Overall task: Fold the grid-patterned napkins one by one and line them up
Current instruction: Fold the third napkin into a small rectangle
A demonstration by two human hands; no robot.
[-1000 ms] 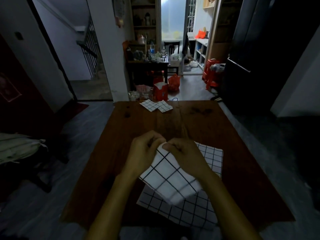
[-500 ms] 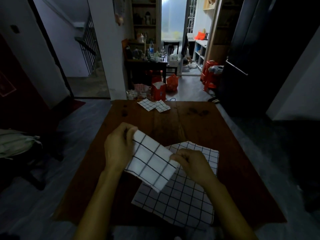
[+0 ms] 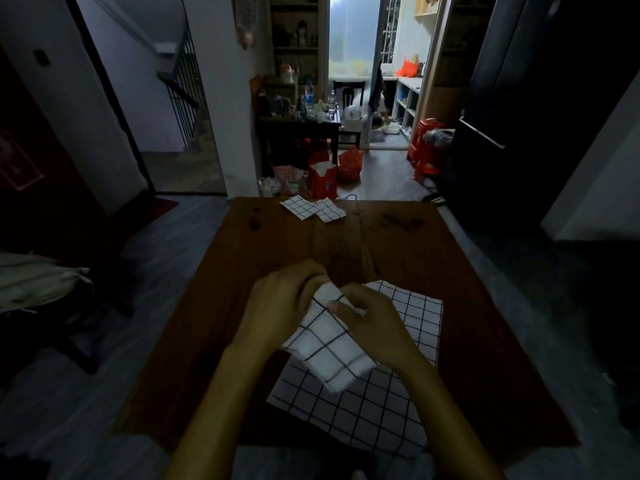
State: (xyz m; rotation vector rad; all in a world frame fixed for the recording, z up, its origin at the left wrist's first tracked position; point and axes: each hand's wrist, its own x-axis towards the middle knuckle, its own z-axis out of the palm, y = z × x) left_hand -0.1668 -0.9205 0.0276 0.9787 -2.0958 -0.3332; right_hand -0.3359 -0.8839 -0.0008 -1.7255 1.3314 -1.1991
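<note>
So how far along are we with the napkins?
Done: two folded napkins lie side by side at the table's far edge. In hand: the left hand and right hand grip a third napkin, mid-fold. Left: at least one flat napkin underneath.

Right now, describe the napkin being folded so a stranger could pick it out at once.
Start at the brown wooden table. At its near side both hands, left hand and right hand, pinch a half-folded grid napkin by its top. Unlike the flat unfolded napkin beneath and the two folded napkins at the far edge, it is lifted.
</note>
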